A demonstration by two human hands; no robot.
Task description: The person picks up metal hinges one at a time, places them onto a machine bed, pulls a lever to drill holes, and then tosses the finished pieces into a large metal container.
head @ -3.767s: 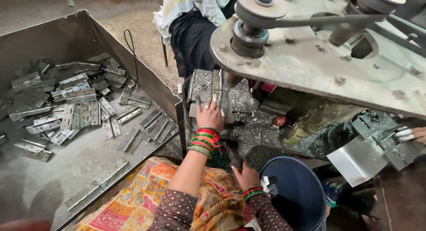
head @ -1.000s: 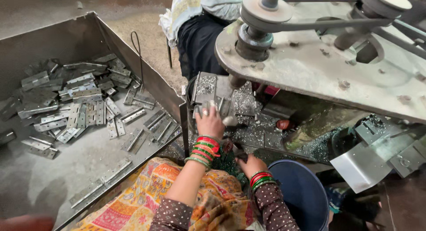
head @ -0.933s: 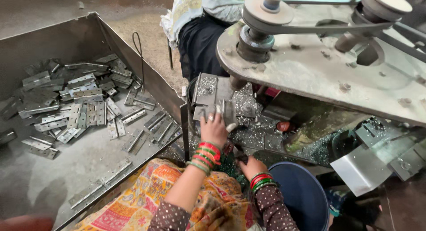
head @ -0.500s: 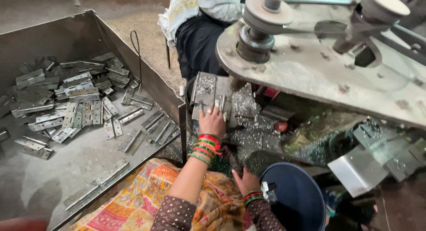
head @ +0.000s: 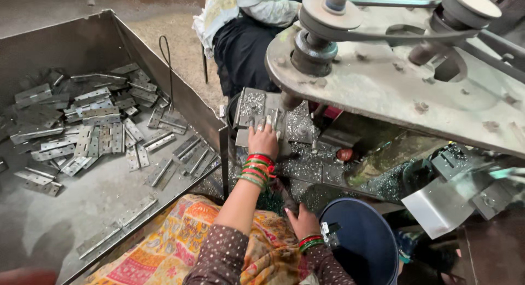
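Big steel machine plate point(head: 383, 93) with belt and pulleys point(head: 320, 22) spans top right, overhanging the work area. Left – open sheet-metal bin point(head: 71, 219) holding a loose pile of grey hinges point(head: 98, 132), most toward the far end, a few long ones near the front edge. Dark blue bucket point(head: 361, 246) sits bottom centre-right, just beside the right hand. Another person in a pale shirt and dark trousers point(head: 240, 39) sits across, behind the machine. Grey metal plate piece point(head: 262, 118) lies on the fixture under the pulley spindle, shavings all around. Left hand point(head: 263, 140) – fingers spread flat, pressing down on that plate, no pinch. Right hand point(head: 302, 222) low near the lap at the bucket rim; grip cannot be told, fingers hidden.
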